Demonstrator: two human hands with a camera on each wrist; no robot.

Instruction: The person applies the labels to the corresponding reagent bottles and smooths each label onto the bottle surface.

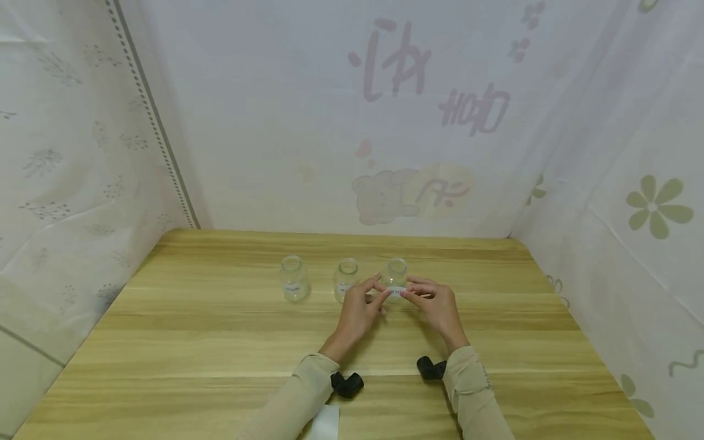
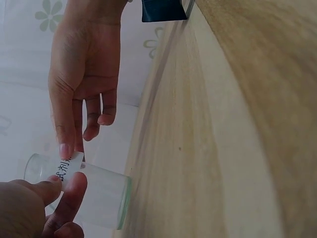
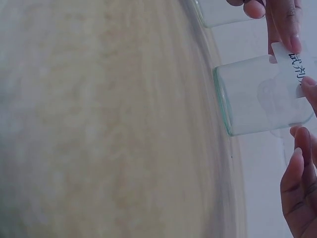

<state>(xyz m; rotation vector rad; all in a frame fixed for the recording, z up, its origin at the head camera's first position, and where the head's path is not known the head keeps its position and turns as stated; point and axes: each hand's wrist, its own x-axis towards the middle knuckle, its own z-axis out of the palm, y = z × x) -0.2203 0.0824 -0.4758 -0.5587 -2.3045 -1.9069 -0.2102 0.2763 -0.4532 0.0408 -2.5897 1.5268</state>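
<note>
A clear glass jar [image 1: 397, 271] stands upright at the right end of a row of three. Across its front is a small white label [image 1: 395, 291] with printed dark characters [image 3: 296, 66]. My left hand [image 1: 357, 310] pinches the label's left end, thumb on its face. At the other end, my right hand [image 1: 442, 307] does the same with its thumb and forefinger. In the right wrist view the label's upper end [image 3: 278, 48] stands out past the glass. The right hand's other fingers [image 2: 93, 116] curl loosely beside the jar.
To the left stand a middle jar [image 1: 348, 270] and a far left jar [image 1: 294, 280], both with white labels on their fronts. White paper [image 1: 326, 423] lies by the left forearm. Black wrist devices [image 1: 348, 385] hang under both wrists. Printed curtains [image 1: 264, 122] border the wooden table [image 1: 220, 348].
</note>
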